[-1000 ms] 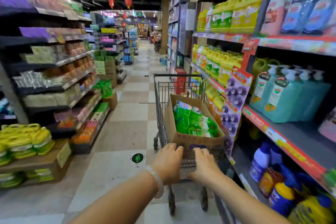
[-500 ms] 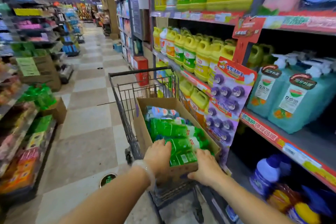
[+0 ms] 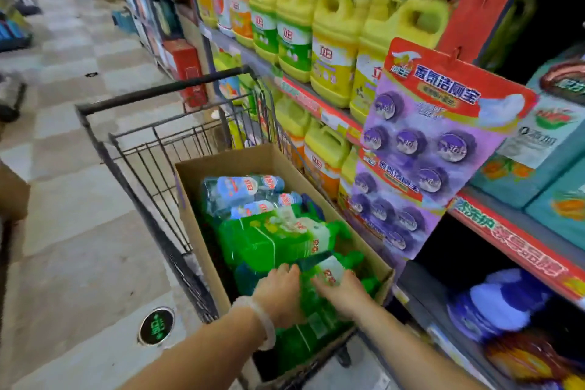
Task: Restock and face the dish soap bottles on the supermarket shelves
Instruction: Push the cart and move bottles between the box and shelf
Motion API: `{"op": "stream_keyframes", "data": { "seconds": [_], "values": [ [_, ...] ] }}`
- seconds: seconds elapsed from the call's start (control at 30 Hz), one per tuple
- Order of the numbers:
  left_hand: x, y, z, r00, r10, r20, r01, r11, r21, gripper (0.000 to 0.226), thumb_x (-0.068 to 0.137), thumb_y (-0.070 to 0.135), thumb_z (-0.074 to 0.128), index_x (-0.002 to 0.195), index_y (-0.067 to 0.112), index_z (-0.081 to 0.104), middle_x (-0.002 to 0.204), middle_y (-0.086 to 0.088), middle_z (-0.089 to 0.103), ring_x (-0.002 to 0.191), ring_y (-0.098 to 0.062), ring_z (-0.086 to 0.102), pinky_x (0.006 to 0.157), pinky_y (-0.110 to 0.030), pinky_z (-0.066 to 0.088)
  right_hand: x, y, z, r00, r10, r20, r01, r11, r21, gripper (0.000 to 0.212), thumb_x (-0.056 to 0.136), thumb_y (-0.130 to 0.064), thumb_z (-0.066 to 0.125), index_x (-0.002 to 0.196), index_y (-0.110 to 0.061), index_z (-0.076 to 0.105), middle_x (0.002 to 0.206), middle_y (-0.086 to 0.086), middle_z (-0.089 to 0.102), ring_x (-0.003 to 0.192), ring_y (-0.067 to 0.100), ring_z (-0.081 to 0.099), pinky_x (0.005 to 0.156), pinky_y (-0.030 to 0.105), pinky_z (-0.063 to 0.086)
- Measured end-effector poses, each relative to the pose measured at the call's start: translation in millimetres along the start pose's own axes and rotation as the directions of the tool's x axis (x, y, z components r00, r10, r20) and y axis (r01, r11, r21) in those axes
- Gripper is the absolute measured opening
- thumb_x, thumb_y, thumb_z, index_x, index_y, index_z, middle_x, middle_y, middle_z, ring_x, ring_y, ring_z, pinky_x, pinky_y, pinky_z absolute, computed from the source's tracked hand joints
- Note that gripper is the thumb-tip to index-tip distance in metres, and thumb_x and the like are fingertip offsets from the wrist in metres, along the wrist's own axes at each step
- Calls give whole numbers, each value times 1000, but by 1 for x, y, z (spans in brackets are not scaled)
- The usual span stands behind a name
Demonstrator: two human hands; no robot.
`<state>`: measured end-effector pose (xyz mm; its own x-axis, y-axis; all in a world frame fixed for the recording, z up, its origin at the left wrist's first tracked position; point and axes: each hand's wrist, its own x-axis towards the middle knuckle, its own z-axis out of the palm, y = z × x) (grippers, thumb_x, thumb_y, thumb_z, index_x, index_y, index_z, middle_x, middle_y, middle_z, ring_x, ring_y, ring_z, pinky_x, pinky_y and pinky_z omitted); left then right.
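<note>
Both hands are down inside the cardboard box in the shopping cart, on the green dish soap bottles packed there. The left hand curls over a bottle at the near end; the right hand lies flat on the bottle beside it, whether gripping I cannot tell. Half a second ago both hands rested on the box's near edge. Yellow jugs fill the shelf to the right

1. A purple hanging card of round fresheners dangles off the shelf front at right.
2. A round green floor sticker lies near left.
3. A red box stands on the floor, far.
</note>
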<state>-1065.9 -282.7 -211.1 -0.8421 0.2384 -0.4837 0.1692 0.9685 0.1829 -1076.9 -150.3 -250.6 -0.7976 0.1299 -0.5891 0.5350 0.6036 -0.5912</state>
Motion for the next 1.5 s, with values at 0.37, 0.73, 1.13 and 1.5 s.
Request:
{"op": "stream_keyframes", "data": {
  "seconds": [0.37,0.73,1.13,1.5],
  "values": [
    [56,-30,2,920,228,320,-170,965,-200,100,63,48,81,141,13,30,136,-5,47,126,-22,46,106,-34,40,35,-24,26,880,474,-7,-426,797,427,108,68,-40,81,142,-2,12,118,17,54,105,36,61,74,47,57],
    [60,-60,-30,769,528,359,-303,797,-522,41,88,36,62,126,20,56,121,0,60,113,-13,56,88,-13,38,-17,-19,36,830,443,-338,-76,691,719,67,48,-26,84,106,-12,56,91,1,68,77,18,68,65,37,59],
    [-17,33,-55,512,804,303,-258,480,-838,47,63,-11,76,103,12,70,101,-5,73,89,-14,69,78,-22,54,-190,4,-19,799,214,-561,383,537,751,70,58,-2,65,124,-15,47,116,8,63,97,19,64,69,24,55],
    [-216,196,30,337,932,137,-503,301,-810,55,58,-19,77,103,11,62,101,-12,70,66,-4,68,67,-23,58,-428,151,-41,621,290,-728,522,540,661,46,81,10,61,116,-19,54,119,6,63,88,13,67,61,20,54]
  ]
}}
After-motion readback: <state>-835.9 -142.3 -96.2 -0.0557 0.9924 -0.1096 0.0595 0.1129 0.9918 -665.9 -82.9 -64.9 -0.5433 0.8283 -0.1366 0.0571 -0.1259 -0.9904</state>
